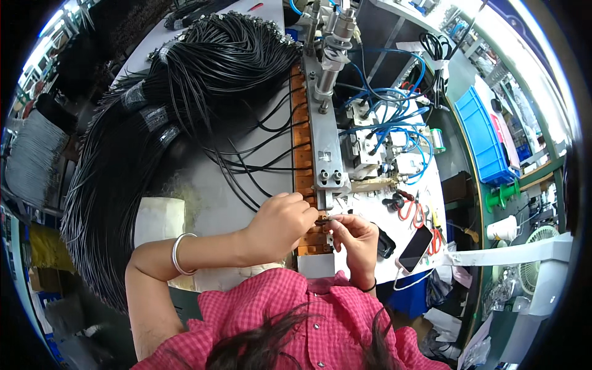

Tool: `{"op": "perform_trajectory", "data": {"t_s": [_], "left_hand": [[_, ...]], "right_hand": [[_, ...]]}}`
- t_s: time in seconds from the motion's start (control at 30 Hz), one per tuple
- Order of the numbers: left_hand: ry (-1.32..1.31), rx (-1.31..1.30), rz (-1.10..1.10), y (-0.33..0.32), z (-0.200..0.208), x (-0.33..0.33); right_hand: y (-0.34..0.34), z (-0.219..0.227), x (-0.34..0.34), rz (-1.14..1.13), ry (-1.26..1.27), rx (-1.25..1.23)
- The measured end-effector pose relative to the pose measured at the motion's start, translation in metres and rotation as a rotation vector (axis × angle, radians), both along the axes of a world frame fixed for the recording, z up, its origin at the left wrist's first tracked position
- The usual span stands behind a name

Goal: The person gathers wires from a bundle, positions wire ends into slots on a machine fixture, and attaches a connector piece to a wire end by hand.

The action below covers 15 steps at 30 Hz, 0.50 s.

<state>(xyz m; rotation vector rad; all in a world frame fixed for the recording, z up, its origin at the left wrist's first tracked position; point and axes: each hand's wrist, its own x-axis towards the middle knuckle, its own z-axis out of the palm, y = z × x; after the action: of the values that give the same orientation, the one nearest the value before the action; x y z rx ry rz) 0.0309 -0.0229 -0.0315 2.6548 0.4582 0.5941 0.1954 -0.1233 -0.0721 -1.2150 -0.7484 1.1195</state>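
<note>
My left hand [280,223] is closed, its fingers curled over the near end of an orange-brown slotted fixture strip [303,148]. Opposite it, my right hand [356,242] pinches a small dark piece [323,221] between thumb and fingers, and the left fingertips meet the same spot. Whether that piece is a cable end cannot be made out. Several black cables [262,168] run from the big bundle into the strip's slots. Alongside the strip stands a metal press with a cylinder [328,77] above a long steel plate [327,145].
A large heap of black cables [203,68] covers the table's left side. Blue air tubes [388,126] tangle around the valves at right. A phone [415,248], red-handled tools [419,214] and a black object [385,244] lie right of my hands. A blue crate [484,135] stands farther right.
</note>
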Motion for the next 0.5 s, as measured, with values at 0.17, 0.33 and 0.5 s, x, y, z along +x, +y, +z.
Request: {"op": "perform_trajectory", "data": {"t_s": [0.17, 0.33, 0.5], "left_hand": [[-0.095, -0.015, -0.022, 0.003, 0.003, 0.003], [-0.073, -0.023, -0.025, 0.002, 0.003, 0.002], [-0.044, -0.025, 0.002, 0.001, 0.002, 0.003]], "right_hand": [[-0.002, -0.002, 0.014, 0.246, 0.257, 0.032], [-0.003, 0.000, 0.004, 0.049, 0.033, 0.044], [-0.004, 0.001, 0.002, -0.020, -0.110, 0.097]]}}
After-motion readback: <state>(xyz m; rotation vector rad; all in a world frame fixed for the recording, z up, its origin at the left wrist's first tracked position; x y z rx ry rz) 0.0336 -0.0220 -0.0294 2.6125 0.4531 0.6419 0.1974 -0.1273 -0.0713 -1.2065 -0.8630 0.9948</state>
